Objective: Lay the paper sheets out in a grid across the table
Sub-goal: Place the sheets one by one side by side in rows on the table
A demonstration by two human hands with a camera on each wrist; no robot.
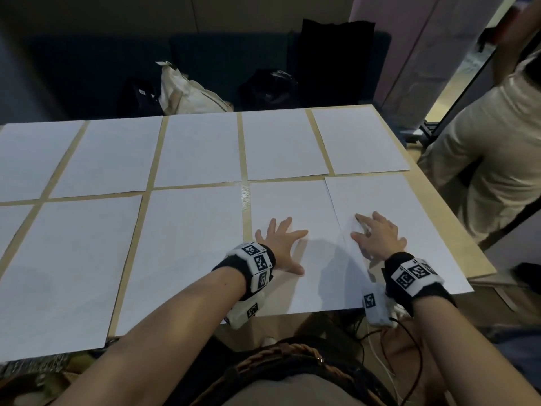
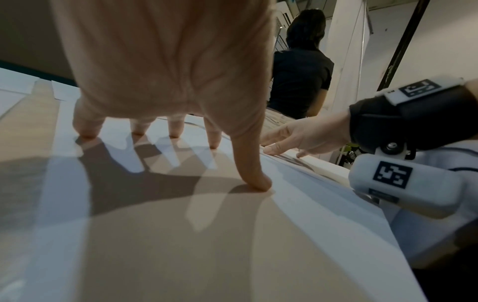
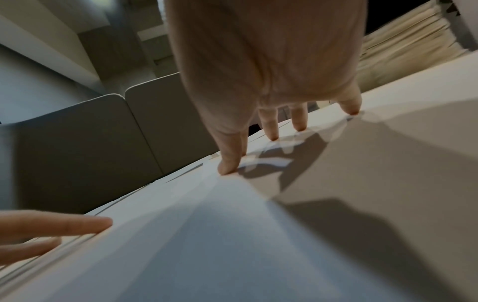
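Note:
White paper sheets lie in two rows on the pale wooden table (image 1: 244, 197). My left hand (image 1: 281, 244) presses with spread, straight fingers on a near-row sheet (image 1: 292, 206). My right hand (image 1: 377, 235) rests with fingertips on the rightmost near sheet (image 1: 389, 200), whose left edge overlaps the sheet under my left hand and whose near right corner hangs past the table edge. In the left wrist view my left fingers (image 2: 254, 169) stand on the paper (image 2: 297, 204), with my right hand (image 2: 297, 139) beyond. In the right wrist view my right fingertips (image 3: 227, 163) touch the sheet (image 3: 232, 235).
A person in beige trousers (image 1: 483, 159) stands close to the table's right edge. Bags, one white (image 1: 187, 95) and others dark (image 1: 269, 86), sit behind the far edge. Cables (image 1: 392, 347) hang near my waist. The table's right rim (image 1: 456, 238) is bare wood.

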